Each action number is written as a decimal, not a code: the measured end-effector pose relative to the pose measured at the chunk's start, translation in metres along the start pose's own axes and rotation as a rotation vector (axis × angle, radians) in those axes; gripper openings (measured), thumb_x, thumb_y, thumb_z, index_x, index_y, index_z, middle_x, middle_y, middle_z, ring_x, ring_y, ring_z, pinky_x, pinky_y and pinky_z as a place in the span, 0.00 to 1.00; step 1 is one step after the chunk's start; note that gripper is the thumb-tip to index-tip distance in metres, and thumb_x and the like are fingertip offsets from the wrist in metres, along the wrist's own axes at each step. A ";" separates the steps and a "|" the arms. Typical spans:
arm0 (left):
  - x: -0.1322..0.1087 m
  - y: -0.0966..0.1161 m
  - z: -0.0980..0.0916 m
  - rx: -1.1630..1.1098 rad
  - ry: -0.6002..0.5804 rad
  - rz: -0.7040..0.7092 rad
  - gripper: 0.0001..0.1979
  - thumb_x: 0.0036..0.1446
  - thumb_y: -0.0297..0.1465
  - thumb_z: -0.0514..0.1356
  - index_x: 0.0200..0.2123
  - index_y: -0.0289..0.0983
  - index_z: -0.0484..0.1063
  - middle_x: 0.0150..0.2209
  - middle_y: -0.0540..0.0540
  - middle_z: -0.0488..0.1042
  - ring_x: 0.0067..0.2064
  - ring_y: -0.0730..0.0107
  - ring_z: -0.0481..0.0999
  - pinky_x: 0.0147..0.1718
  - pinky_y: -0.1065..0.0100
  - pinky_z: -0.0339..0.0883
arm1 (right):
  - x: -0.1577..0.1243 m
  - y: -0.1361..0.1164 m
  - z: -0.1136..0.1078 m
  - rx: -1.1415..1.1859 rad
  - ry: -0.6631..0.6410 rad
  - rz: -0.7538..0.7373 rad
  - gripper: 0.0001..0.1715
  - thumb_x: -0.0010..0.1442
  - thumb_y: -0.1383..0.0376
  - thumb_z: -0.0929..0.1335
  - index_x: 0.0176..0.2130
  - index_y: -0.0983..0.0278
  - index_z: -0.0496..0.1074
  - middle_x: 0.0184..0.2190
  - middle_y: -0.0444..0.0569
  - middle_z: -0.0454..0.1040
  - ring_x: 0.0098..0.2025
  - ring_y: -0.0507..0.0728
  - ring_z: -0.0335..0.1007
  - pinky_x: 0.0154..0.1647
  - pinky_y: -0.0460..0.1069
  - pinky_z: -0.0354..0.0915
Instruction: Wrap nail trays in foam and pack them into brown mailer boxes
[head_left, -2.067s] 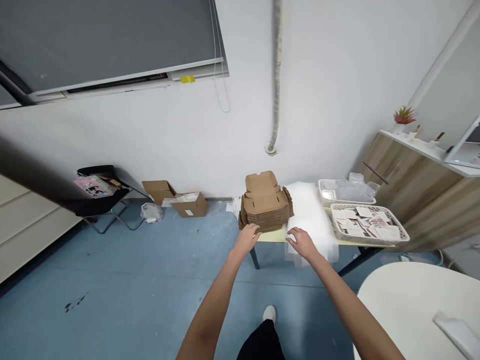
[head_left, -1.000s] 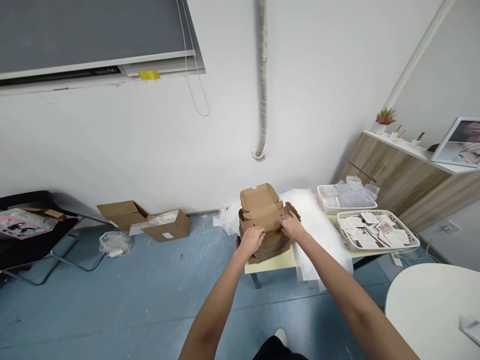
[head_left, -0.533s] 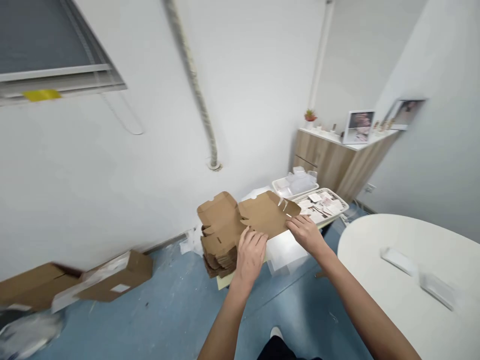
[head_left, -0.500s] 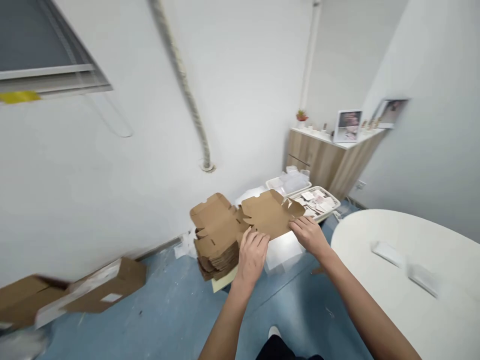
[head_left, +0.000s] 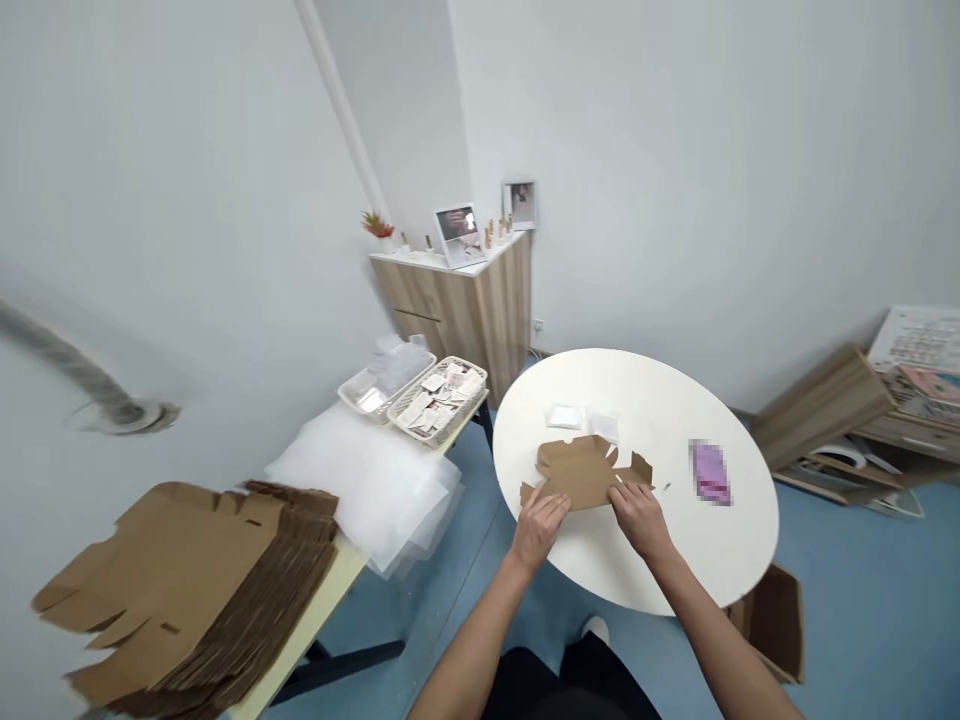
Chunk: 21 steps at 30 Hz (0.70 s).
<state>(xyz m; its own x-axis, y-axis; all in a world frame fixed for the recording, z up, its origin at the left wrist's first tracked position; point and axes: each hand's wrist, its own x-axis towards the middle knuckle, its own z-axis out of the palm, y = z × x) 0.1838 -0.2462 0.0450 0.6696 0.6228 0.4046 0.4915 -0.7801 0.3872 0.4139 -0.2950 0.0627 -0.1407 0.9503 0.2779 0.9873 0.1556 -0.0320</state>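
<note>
Round table (head_left: 585, 400) | cardboard blank (head_left: 577, 472) | left hand (head_left: 538, 532), right hand (head_left: 637, 520) on it

The round white desk (head_left: 675, 560) carries a flat die-cut cardboard blank (head_left: 577, 472), two small white packets (head_left: 577, 420) and a blurred pink packet (head_left: 709, 472). On the narrower cream desk (head_left: 322, 590) lie a stack of flattened cardboard blanks (head_left: 195, 590), white foam sheets (head_left: 360, 480), a white tray of clear plastic pieces (head_left: 382, 380) and a white basket of printed cards (head_left: 439, 402).
</note>
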 end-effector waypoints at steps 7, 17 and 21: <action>-0.011 0.014 0.114 -0.070 -0.193 0.048 0.20 0.65 0.20 0.47 0.49 0.42 0.74 0.47 0.46 0.79 0.52 0.66 0.77 0.62 0.45 0.57 | -0.098 0.044 0.060 -0.013 -0.182 0.088 0.19 0.62 0.77 0.57 0.32 0.61 0.72 0.32 0.51 0.75 0.37 0.60 0.67 0.39 0.53 0.58; -0.011 -0.005 0.127 -0.035 -0.375 -0.007 0.18 0.62 0.20 0.50 0.46 0.41 0.74 0.52 0.43 0.76 0.56 0.63 0.73 0.61 0.47 0.58 | -0.108 0.049 0.086 0.142 -0.293 0.142 0.17 0.61 0.76 0.59 0.34 0.62 0.72 0.38 0.52 0.74 0.38 0.57 0.69 0.38 0.51 0.63; 0.004 -0.007 0.128 -0.060 -0.402 -0.042 0.07 0.63 0.28 0.55 0.37 0.39 0.74 0.47 0.43 0.75 0.49 0.61 0.75 0.54 0.51 0.65 | -0.089 0.053 0.080 0.244 -0.433 0.211 0.11 0.60 0.73 0.63 0.32 0.62 0.73 0.35 0.50 0.74 0.40 0.57 0.69 0.37 0.49 0.62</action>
<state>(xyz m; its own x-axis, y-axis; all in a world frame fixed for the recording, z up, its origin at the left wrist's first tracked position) 0.2547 -0.2463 -0.0620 0.8197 0.5717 0.0360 0.4979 -0.7421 0.4488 0.4728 -0.3494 -0.0404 -0.0097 0.9840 -0.1780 0.9590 -0.0413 -0.2805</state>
